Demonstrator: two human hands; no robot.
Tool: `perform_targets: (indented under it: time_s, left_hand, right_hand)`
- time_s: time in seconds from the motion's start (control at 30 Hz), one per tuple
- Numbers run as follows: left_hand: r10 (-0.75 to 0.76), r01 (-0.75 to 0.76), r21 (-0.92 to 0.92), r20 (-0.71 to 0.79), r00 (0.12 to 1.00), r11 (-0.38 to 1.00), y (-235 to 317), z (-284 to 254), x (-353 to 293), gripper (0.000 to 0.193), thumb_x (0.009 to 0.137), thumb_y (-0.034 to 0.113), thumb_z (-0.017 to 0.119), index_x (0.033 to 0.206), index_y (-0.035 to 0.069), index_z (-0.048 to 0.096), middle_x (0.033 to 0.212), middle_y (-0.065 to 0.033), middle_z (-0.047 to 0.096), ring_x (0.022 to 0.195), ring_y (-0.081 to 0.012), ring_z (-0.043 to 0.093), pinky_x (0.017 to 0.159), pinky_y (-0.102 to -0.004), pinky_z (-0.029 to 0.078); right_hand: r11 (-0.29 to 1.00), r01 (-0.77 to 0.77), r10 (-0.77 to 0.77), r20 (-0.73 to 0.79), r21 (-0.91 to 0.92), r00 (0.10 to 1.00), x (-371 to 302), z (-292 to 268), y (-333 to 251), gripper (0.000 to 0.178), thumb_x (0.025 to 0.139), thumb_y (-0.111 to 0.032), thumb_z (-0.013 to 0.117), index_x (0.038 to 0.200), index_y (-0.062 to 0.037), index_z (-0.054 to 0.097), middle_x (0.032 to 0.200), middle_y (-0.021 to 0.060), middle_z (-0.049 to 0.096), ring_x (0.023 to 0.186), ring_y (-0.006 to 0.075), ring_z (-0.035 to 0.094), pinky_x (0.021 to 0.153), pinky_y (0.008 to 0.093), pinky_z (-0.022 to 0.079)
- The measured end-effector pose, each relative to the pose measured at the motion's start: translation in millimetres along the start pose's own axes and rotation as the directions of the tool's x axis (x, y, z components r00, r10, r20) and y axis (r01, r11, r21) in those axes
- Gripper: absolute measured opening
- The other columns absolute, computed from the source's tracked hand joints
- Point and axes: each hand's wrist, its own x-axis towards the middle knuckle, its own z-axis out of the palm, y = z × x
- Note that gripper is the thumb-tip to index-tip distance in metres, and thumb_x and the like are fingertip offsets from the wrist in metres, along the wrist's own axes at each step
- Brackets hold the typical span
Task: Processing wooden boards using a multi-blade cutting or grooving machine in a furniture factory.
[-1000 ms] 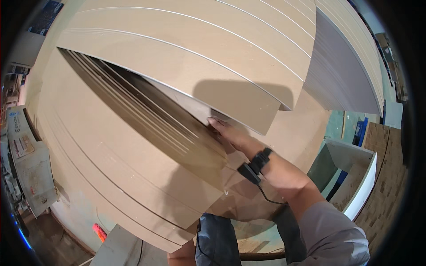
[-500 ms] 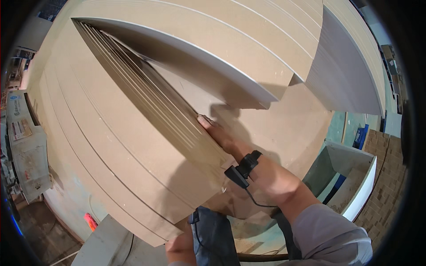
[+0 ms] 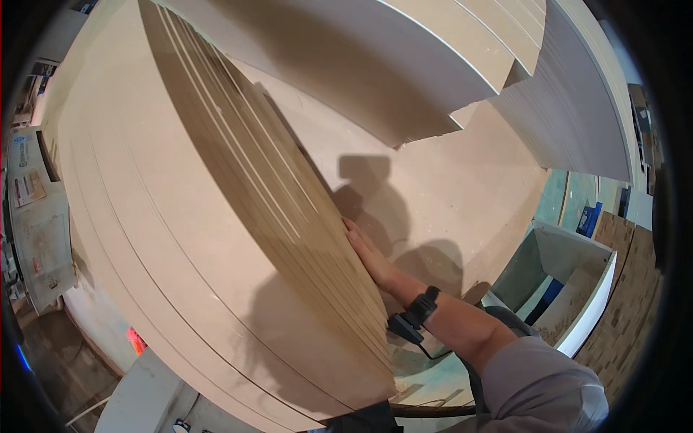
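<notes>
A thick stack of tan boards (image 3: pixel 180 238), with many layered edges along its right side, fills the left and middle. My right hand (image 3: pixel 368 258) lies along that layered side near its lower part, fingers pressed to the board edges; some fingertips are hidden behind them. A black strap with a small device (image 3: pixel 415 315) and a cable is on my right wrist. My left hand is out of sight. To the right of the stack lies a bare tan board surface (image 3: pixel 433 195), carrying the shadow of my head and arm.
At the top, another stack of boards (image 3: pixel 484 36) overhangs the surface, its pale underside showing. A further board stack (image 3: pixel 585 108) stands at the right. Below it is an open white-edged box (image 3: pixel 577 249) beside brown patterned panels (image 3: pixel 613 289). A worn carton (image 3: pixel 40 231) is at far left.
The near stack has shifted right and rises closer to me, its layered side showing wider. My right hand moved down and right with it. My left hand has left the view.
</notes>
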Motion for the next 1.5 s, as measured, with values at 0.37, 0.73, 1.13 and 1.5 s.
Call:
perform_targets:
  time_s: [0.37, 0.73, 1.13, 1.5]
  left_hand:
    - [0.113, -0.111, 0.043, -0.062, 0.992, 0.993, -9, -18, -28, 0.055, 0.088, 0.043, 0.032, 0.121, 0.0, 0.035, 0.122, -0.0178, 0.04, 0.112, -0.0292, 0.04, 0.09, -0.0405, 0.037]
    - [0.374, -0.367, 0.074, -0.109, 0.921, 0.927, 19, 30, -179, 0.056, 0.088, 0.045, 0.032, 0.121, 0.0, 0.035, 0.122, -0.0173, 0.04, 0.112, -0.0285, 0.041, 0.09, -0.0399, 0.037]
    - [0.529, -0.528, -0.04, 0.082, 0.844, 0.848, 39, 60, -199, 0.076, 0.081, 0.062, 0.023, 0.132, 0.007, 0.018, 0.132, -0.0114, 0.029, 0.119, -0.0249, 0.032, 0.095, -0.0364, 0.03]
    - [0.466, -0.461, -0.094, 0.039, 0.884, 0.882, 11, 74, -211, 0.072, 0.082, 0.059, 0.027, 0.13, 0.005, 0.021, 0.129, -0.0104, 0.032, 0.116, -0.0245, 0.036, 0.094, -0.0365, 0.032]
  right_hand:
    - [0.994, 0.065, -0.076, 0.123, 0.087, 0.989, -63, -19, 13, 0.062, 0.088, -0.045, 0.027, 0.129, 0.0013, 0.02, 0.133, 0.0148, 0.024, 0.124, 0.0213, 0.019, 0.101, 0.0325, 0.015]
    - [0.986, -0.164, 0.167, 0.232, -0.031, 0.958, -152, -25, -132, 0.07, 0.086, -0.052, 0.027, 0.134, -0.0046, 0.008, 0.138, 0.0108, 0.013, 0.128, 0.0201, 0.011, 0.102, 0.0286, 0.013]
    - [0.984, -0.162, 0.174, 0.206, -0.075, 0.963, -201, 20, -166, 0.081, 0.08, -0.033, 0.055, 0.133, -0.0025, 0.001, 0.132, 0.0151, 0.022, 0.121, 0.0218, 0.027, 0.099, 0.0294, 0.022]
    - [0.983, -0.179, 0.185, 0.217, -0.048, 0.958, -223, -2, -154, 0.083, 0.075, -0.031, 0.06, 0.133, -0.0043, 0.007, 0.128, 0.0147, 0.028, 0.118, 0.0215, 0.029, 0.097, 0.0298, 0.025]
